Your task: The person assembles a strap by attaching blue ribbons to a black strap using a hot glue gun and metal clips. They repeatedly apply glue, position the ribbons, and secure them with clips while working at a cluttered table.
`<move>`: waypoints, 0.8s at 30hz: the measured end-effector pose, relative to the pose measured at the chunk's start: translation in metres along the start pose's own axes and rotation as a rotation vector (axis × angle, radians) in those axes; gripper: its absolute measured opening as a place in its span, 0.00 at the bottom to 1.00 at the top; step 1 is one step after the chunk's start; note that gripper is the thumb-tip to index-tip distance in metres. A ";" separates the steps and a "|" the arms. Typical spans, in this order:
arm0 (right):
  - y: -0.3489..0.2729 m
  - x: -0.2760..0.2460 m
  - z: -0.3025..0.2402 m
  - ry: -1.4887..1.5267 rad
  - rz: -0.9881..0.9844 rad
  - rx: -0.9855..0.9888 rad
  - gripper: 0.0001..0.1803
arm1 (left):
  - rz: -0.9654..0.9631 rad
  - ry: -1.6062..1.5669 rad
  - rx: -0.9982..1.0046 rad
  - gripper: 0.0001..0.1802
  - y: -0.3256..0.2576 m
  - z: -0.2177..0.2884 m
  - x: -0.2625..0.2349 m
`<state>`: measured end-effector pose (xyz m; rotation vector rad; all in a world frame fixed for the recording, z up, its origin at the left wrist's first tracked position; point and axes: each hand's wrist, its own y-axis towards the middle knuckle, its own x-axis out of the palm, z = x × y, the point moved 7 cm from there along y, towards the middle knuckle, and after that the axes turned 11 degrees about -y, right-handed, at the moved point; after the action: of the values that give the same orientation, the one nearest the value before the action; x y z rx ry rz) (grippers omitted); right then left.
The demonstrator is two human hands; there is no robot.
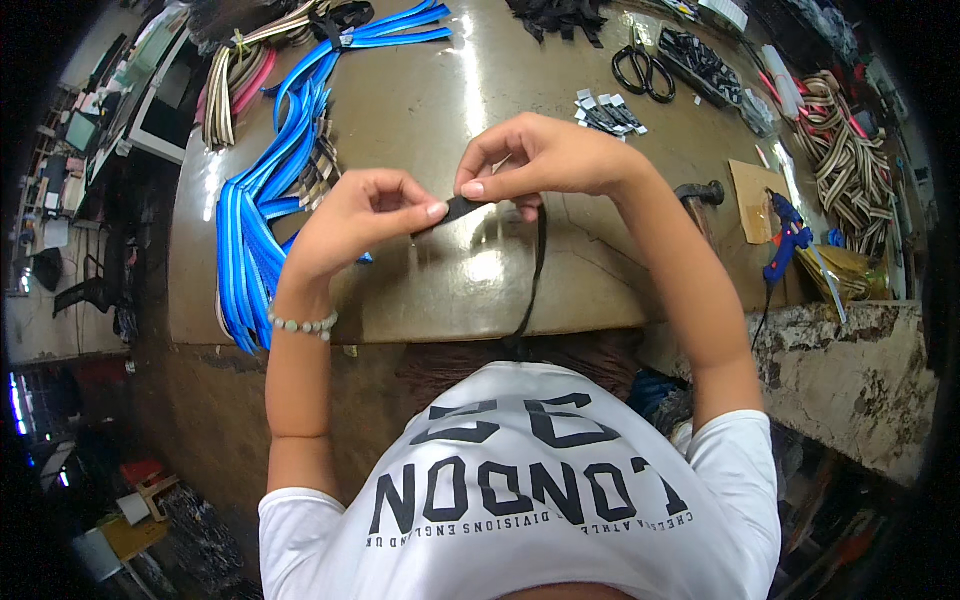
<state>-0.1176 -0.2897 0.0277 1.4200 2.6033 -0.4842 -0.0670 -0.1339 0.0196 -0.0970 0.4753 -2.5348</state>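
Note:
Above the middle of the brown table (420, 290), a black strap (462, 209) is stretched between my two hands. My left hand (365, 215), with a beaded bracelet at its wrist, pinches one end between thumb and fingers. Thumb and forefinger of my right hand (540, 165) pinch the strap a short way along. From under the right hand a length of the strap hangs down to the table's near edge. Left of my left hand lies a bundle of blue straps (255, 225) with lighter stripes.
Black scissors (643, 72) lie at the far right beside a tray of small black pieces (700, 68). Nearer are several black-and-white tabs (610, 115). A clamp (700, 192), a blue glue gun (785, 240) and striped straps (850, 160) line the right side. Black strips (560, 15) lie at the back.

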 end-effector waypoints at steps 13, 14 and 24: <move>0.059 -0.173 0.010 -0.991 0.102 0.114 0.20 | 0.187 -0.159 0.036 0.12 -0.034 -0.063 0.086; 0.068 -0.179 0.022 -1.075 0.120 0.173 0.20 | 0.183 -0.086 0.063 0.13 -0.031 -0.063 0.098; 0.107 -0.191 0.101 -1.013 0.443 0.040 0.28 | 0.324 0.731 0.288 0.12 -0.027 -0.039 0.103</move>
<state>0.0731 -0.4220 -0.0379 1.2264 1.4520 -0.8844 -0.1739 -0.1558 -0.0107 0.9572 0.3459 -2.2201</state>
